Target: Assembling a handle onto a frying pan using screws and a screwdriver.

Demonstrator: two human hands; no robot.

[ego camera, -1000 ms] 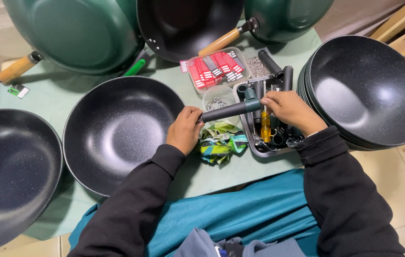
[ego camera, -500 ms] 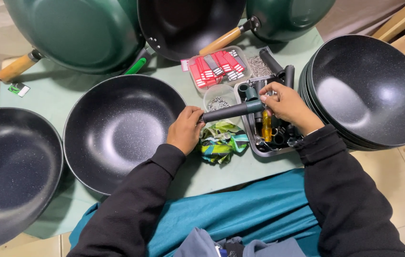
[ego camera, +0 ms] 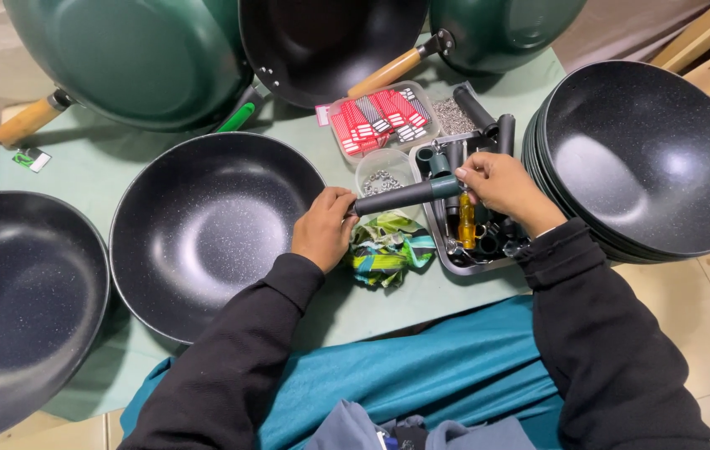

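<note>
Several dark woks crowd the desk (ego camera: 71, 167), leaving little free room. One wok (ego camera: 205, 233) lies handleless before the person. Left hand (ego camera: 324, 229) presses the dark handle (ego camera: 405, 196) to its rim, fingers curled round it; right hand (ego camera: 501, 183) pinches the far end, unfastened apparently.

Under your left hand (ego camera: 323, 229) you grip a matt, dark handle (ego camera: 396, 197), smooth like plastic. Just left of that hand, the black pan (ego camera: 205, 225) shows a speckled, faintly glossy coating. Near your right hand (ego camera: 501, 185), the tray (ego camera: 436, 237) looks metal; beyond it, wooden handles (ego camera: 388, 73) gleam smoothly.
</note>
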